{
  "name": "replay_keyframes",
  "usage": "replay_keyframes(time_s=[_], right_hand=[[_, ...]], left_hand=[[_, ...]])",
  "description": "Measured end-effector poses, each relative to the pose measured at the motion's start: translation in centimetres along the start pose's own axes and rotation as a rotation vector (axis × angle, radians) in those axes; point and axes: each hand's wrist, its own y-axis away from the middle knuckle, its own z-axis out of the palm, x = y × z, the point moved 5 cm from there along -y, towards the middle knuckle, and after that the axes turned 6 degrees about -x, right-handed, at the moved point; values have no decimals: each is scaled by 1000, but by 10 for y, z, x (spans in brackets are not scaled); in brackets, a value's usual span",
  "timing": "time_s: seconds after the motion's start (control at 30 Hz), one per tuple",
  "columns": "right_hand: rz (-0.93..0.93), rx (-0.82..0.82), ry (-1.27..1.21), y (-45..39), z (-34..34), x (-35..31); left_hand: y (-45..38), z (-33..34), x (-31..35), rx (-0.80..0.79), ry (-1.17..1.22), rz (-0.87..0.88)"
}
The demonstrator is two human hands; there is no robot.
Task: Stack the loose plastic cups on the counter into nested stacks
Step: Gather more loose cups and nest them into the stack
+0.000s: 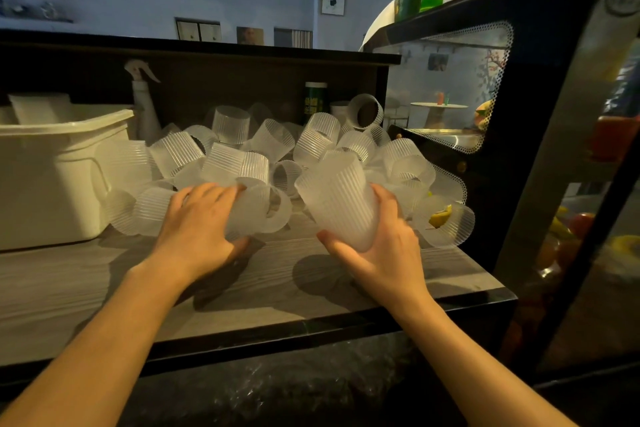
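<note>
Grey wood-grain table [86,291] carries a heap of loose ribbed cups [239,163] beside a white tub [52,163]. My left grip [197,229] clamps a lying cup [256,211]; my right grip [384,246] clamps a lifted cup [336,198].

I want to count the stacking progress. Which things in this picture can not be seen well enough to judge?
Head view only:
- Cup in right hand: the held cup may be one or several nested; frosted walls hide it.
- Left hand: its fingertips are hidden by the cup it grips.
- Pile of loose cups: overlapping, no count possible.
- White bin: inside hidden by its wall.
</note>
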Motion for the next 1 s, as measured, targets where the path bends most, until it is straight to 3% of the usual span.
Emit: replay_keyframes(time_s=[0.17,0.27,0.47,0.63,0.83,1.0], right_hand=[[5,21,-38,0,0,3],[34,21,-133,-1,-1,7],[62,81,-320,-3,-7,10],[83,84,-346,-1,-11,9],[-89,-35,-95,3,-6,-6],[-225,-60,31,9,-3,-19]], left_hand=[[7,-15,-2,257,589,-104],[8,-16,-10,336,781,-135],[10,-18,-11,403,975,-135],[4,-21,-8,280,1348,-51],[6,-67,10,265,1378,92],[19,-74,41,95,1114,199]])
